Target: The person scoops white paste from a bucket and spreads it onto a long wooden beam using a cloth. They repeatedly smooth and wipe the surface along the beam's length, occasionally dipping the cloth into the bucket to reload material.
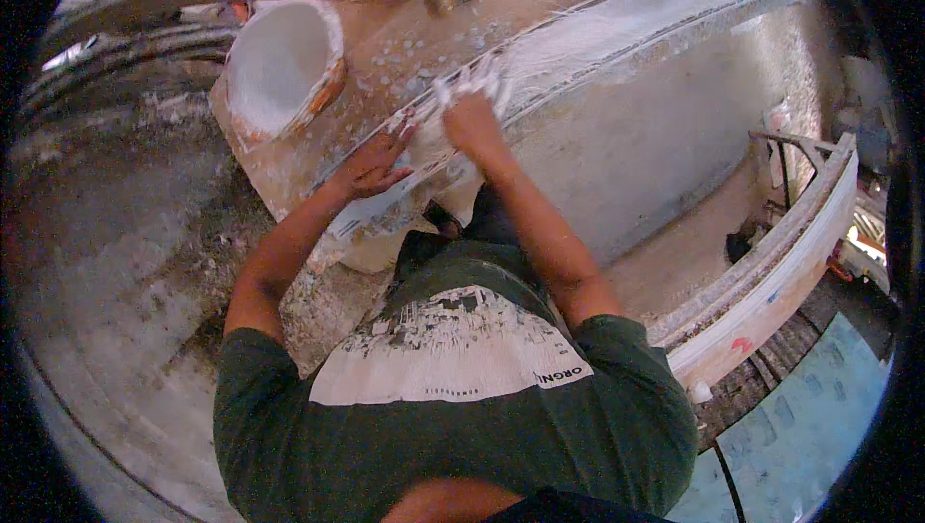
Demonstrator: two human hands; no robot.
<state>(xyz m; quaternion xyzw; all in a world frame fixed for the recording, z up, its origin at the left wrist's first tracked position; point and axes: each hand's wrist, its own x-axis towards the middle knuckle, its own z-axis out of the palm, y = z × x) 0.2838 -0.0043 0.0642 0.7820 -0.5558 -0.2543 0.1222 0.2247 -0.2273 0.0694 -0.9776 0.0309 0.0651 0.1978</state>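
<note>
plainly clear of tub [332, 87], spread left hand [372, 168] touches edge of strip [607, 27]; right hand [472, 116], grip unclear.

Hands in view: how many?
2. Left hand: by the lower-left part of the long white strip. Right hand: farther up it, partly covered in white material. No others show.

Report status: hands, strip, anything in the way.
Left hand at near end of white strip. Right hand on it, fingers smeared white. Bucket stands clear, left of both hands.
</note>
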